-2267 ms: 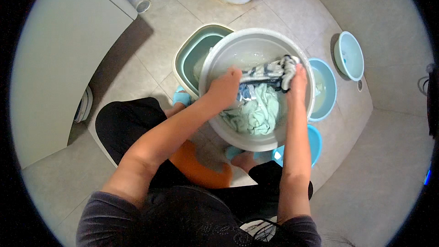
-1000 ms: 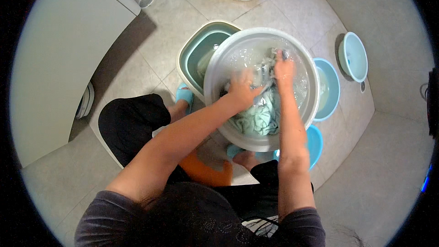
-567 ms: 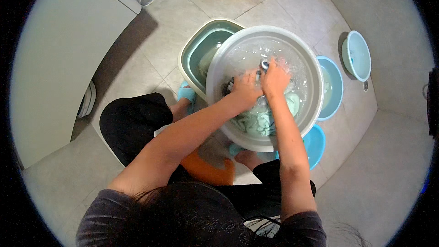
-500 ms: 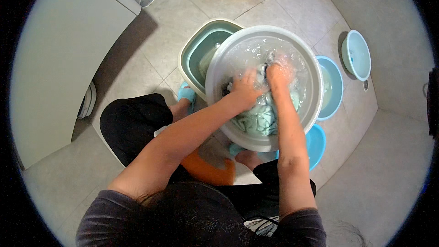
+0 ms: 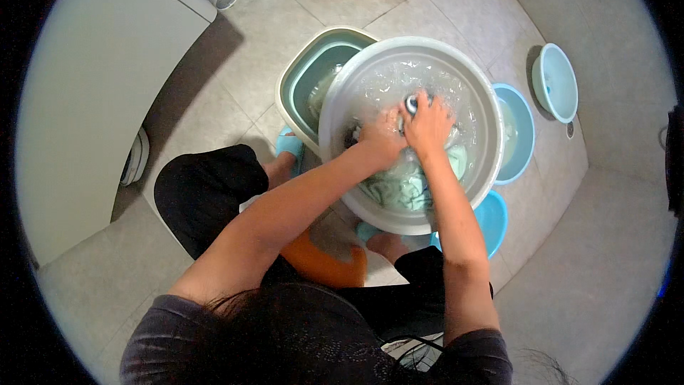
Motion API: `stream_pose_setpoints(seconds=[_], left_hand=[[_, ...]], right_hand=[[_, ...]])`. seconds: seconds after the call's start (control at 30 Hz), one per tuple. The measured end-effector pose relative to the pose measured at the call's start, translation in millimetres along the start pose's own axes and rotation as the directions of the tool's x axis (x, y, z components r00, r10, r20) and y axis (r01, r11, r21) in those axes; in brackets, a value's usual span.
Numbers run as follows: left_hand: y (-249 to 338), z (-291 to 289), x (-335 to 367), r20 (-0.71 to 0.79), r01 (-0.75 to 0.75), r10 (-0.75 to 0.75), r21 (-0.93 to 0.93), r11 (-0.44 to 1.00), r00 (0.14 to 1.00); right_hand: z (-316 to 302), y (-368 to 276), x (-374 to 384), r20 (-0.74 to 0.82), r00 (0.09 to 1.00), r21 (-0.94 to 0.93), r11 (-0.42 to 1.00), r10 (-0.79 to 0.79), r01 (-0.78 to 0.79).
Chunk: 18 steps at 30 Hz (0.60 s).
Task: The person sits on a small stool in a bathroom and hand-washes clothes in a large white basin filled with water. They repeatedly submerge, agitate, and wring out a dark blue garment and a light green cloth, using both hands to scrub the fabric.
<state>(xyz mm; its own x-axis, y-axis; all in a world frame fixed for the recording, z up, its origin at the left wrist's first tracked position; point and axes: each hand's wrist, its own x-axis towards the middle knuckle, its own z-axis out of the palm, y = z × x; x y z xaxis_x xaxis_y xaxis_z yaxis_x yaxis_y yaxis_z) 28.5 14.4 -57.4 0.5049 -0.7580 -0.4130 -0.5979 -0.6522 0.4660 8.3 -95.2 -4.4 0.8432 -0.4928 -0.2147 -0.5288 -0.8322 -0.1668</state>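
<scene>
A large whitish basin [image 5: 486, 164] holds sudsy water and wet laundry. Between my hands a dark-and-white wet cloth [image 5: 411, 105] breaks the surface. My right hand [image 5: 429, 125] is closed over it from the right, its back up and its fingers curling down onto the cloth. Close beside, at the left of that cloth, is my left hand [image 5: 382, 139], its fingers smeared by motion and partly under water, so its grip is hidden. A pale green cloth [image 5: 406, 192] lies bunched in the near part of the basin, below both wrists.
A grey-green tub [image 5: 299, 82] with water stands partly under the basin's left side. Blue basins [image 5: 524, 135] [image 5: 494, 221] sit at the right, and a light blue bowl [image 5: 558, 84] leans near the wall. An orange seat [image 5: 324, 264] shows between my legs. A pale cabinet [image 5: 100, 100] fills the left.
My right hand has come out of the splashing water, shifted slightly nearer, and now lies over the dark-and-white cloth. The left hand stays at about the same spot, still moving.
</scene>
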Motion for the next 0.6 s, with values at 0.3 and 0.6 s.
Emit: stream_pose_setpoints(seconds=[0.3, 0.6], left_hand=[[12, -36, -24, 0.109, -0.088, 0.076, 0.113, 0.99, 0.991], [13, -18, -18, -0.027, -0.132, 0.136, 0.106, 0.986, 0.99]], right_hand=[[3, 79, 23, 0.218, 0.969, 0.775, 0.581, 0.119, -0.246], [8, 32, 17, 0.106, 0.994, 0.076, 0.997, -0.008, 0.0]])
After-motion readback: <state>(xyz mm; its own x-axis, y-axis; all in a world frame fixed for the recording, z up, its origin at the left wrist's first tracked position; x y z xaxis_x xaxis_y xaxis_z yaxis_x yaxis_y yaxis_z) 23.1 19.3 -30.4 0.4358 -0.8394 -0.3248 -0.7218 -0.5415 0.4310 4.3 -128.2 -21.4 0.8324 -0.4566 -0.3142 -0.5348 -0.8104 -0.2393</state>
